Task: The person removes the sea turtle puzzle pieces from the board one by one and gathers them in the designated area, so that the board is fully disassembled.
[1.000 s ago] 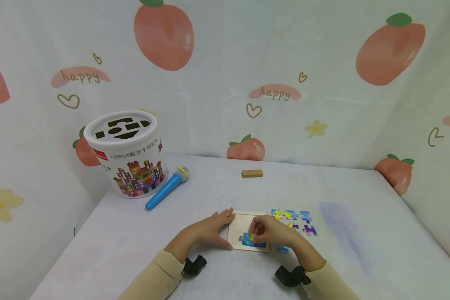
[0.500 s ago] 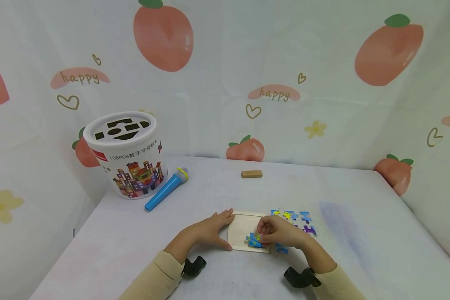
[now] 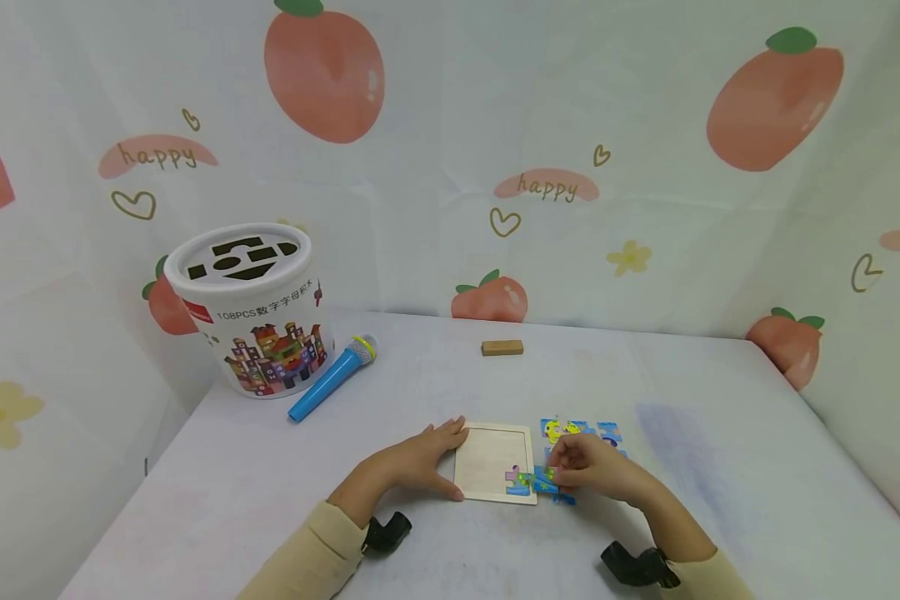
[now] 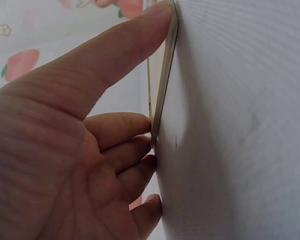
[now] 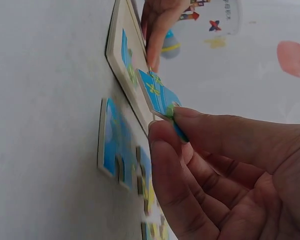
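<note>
My right hand (image 3: 592,467) pinches a blue puzzle piece (image 3: 543,478) with green marks between thumb and fingers. The right wrist view shows this held piece (image 5: 157,95) tilted and raised off the table. It is beside the right edge of a shallow wooden puzzle tray (image 3: 487,454). Another puzzle piece (image 3: 519,483), pink, green and blue, lies in the tray's lower right corner. With fingers spread, my left hand (image 3: 416,462) rests along the tray's left side. In the left wrist view the thumb (image 4: 135,37) presses the tray's corner and the fingertips touch its edge.
Several loose puzzle pieces (image 3: 609,430) lie right of the tray, partly hidden by the right hand. Farther back are a small wooden block (image 3: 502,347), a blue toy microphone (image 3: 333,379) and a white bucket (image 3: 247,304). A printed cloth (image 3: 420,125) hangs behind the table.
My right hand has moved right, carrying the pinched puzzle piece from over the tray to past its right edge. The piece in the tray's corner is now uncovered. The left hand has stayed put.
</note>
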A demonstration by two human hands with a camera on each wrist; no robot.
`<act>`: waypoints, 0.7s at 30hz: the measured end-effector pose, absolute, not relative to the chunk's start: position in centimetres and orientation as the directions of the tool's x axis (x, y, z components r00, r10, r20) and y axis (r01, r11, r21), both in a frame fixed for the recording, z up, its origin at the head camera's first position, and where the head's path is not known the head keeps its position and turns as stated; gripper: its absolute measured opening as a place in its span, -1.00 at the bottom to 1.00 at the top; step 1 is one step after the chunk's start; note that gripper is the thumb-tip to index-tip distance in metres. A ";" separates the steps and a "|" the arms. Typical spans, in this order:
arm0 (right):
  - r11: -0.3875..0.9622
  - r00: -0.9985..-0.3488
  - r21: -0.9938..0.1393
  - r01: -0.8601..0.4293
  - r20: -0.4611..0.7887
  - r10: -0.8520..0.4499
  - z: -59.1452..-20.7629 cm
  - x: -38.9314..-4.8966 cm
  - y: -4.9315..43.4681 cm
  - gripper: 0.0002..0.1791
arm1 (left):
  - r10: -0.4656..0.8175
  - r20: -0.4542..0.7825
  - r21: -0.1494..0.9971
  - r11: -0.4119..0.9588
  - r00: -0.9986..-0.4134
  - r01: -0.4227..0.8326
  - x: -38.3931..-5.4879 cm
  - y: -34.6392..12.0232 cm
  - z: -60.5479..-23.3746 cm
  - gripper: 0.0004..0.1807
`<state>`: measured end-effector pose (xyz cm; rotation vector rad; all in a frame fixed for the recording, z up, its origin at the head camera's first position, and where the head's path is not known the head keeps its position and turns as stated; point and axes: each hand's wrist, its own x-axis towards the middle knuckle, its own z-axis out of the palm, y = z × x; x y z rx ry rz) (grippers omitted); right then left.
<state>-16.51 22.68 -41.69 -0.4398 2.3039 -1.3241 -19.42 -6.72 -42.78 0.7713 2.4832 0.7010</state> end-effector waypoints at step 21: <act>0.496 -0.895 -0.869 -0.010 -0.213 -0.391 -42.0 -14.8 27.3 -0.72 | 0.636 -0.240 0.590 0.696 -0.734 0.409 -19.7 -6.8 -43.1 0.01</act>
